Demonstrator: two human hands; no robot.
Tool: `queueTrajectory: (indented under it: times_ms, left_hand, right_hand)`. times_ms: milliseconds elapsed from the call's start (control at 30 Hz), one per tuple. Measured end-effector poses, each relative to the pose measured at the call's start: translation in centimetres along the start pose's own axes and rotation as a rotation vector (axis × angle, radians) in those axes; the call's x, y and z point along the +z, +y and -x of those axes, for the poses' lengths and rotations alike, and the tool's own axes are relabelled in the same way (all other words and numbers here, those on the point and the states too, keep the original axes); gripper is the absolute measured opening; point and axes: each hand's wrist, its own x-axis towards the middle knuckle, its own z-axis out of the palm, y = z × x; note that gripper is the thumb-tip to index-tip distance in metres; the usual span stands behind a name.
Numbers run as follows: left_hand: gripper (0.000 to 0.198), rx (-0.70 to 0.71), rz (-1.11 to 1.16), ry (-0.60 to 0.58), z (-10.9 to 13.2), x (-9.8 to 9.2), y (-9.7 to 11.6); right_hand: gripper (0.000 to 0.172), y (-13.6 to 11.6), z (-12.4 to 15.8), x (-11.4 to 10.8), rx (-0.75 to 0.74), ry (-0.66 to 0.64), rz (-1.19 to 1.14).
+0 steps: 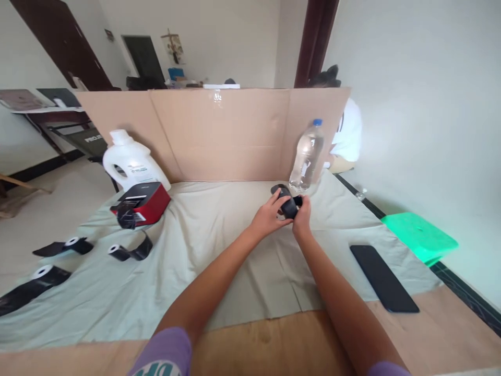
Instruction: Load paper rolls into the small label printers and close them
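Observation:
Both hands meet over the right of the cloth, in front of the clear water bottle (308,156). Between them is a rounded, glossy black roll (289,208), with a dark flap jutting out at its upper left. My left hand (270,215) is closed on its near left side, thumb and fingers spread round it. Its right edge is gripped by the bent fingers of my right hand (301,215). My fingers cover part of the roll, so its exact kind is unclear.
Black rolls with white cores (119,253) lie at the left, near a red and black box-shaped machine (151,203) and a white jug (135,162). A cardboard screen (227,136) stands behind. A black phone-like slab (381,277) lies right, near a green stool (420,235). Someone sits behind the screen.

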Motion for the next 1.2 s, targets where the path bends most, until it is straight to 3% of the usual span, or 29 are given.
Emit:
queueTrajectory:
  times_ms: [100, 233, 333, 433, 567, 733, 933, 1033, 1133, 1200]
  left_hand:
    - [0.092, 0.015, 0.1, 0.035, -3.4, 4.3, 1.1]
    - [0.114, -0.087, 0.091, 0.05, -5.6, 9.3, 0.5]
    - [0.115, -0.155, 0.052, -0.02, -6.4, 11.9, -0.6]
    - [0.112, -0.184, 0.012, -0.06, -6.8, 13.2, -1.2]
    - [0.107, -0.213, -0.062, -0.052, -6.8, 13.6, -1.1]
    - [0.115, -0.343, -0.088, -0.003, -6.0, 13.9, -1.3]
    - [0.113, -0.406, -0.071, -0.02, -6.3, 14.6, -1.4]
    - [0.117, -0.355, -0.054, -0.042, -5.3, 14.6, -1.3]
    - [0.113, -0.206, -0.066, -0.153, -2.0, 11.5, -2.0]
    - [0.096, -0.15, -0.131, -0.18, 1.9, 6.8, -3.0]
  right_hand:
    - [0.053, 0.1, -3.1, -3.6, 0.109, 0.186, -0.095]
    - [0.055, 1.2, -4.2, -5.9, 0.141, 0.259, -0.036]
    - [0.056, 2.9, -3.7, -6.5, 0.179, 0.263, 0.015]
    - [0.055, 4.4, -3.6, -6.9, 0.181, 0.277, 0.016]
    - [0.052, 5.5, -4.3, -7.0, 0.139, 0.27, -0.041]
    - [0.048, 6.2, -4.7, -6.5, 0.055, 0.193, -0.216]
    - [0.039, 6.2, -5.1, -6.1, 0.04, 0.204, -0.186]
    - [0.034, 5.7, -4.9, -6.1, 0.004, 0.227, -0.106]
    - [0.026, 5.2, -4.7, -6.2, 0.01, 0.288, -0.027]
    - [0.024, 5.3, -4.9, -6.1, 0.02, 0.325, -0.012]
